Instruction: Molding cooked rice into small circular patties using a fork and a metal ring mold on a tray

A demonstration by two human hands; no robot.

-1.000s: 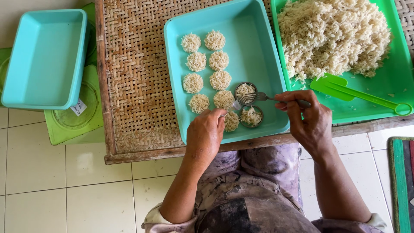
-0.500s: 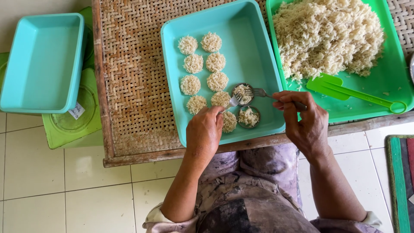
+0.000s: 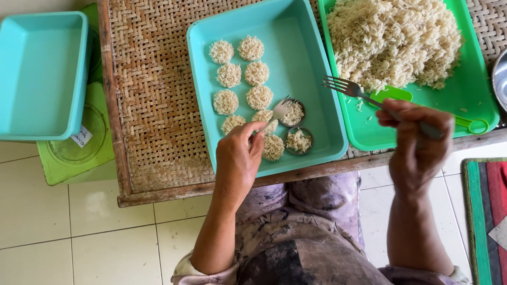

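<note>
Down in the teal tray (image 3: 311,58), two small round metal moulds sit side by side near its front edge: one mould (image 3: 292,112) holds a packed pad of pale shredded noodles, and the other mould (image 3: 299,140), just nearer the person, holds a looser pad. The left hand (image 3: 238,158) is closed on a small fork (image 3: 278,110) whose tines rest on the rim of the farther mould, pressing at the noodles there. Beside the moulds, to their left, lie round noodle cakes (image 3: 243,79) in two short columns, some touching one another; the nearest cake (image 3: 273,147) lies just by the left fingers.

The right hand (image 3: 417,140) is blurred, raised over the seam between the two trays. Its fingers are clamped around the handle of a larger metal fork (image 3: 351,88), whose tines point away toward the heap of loose noodles (image 3: 393,39). That heap fills most of the green tray (image 3: 364,132), which stands touching the teal tray on its right. A green plastic scoop (image 3: 393,95) lies under the front of the heap, its long handle running toward the tray's right corner.

Both trays rest on a woven rattan table (image 3: 153,105). Off the table's left edge sits an empty teal tub (image 3: 39,74) on top of a green lid (image 3: 74,158), over a pale tiled floor (image 3: 79,237).
</note>
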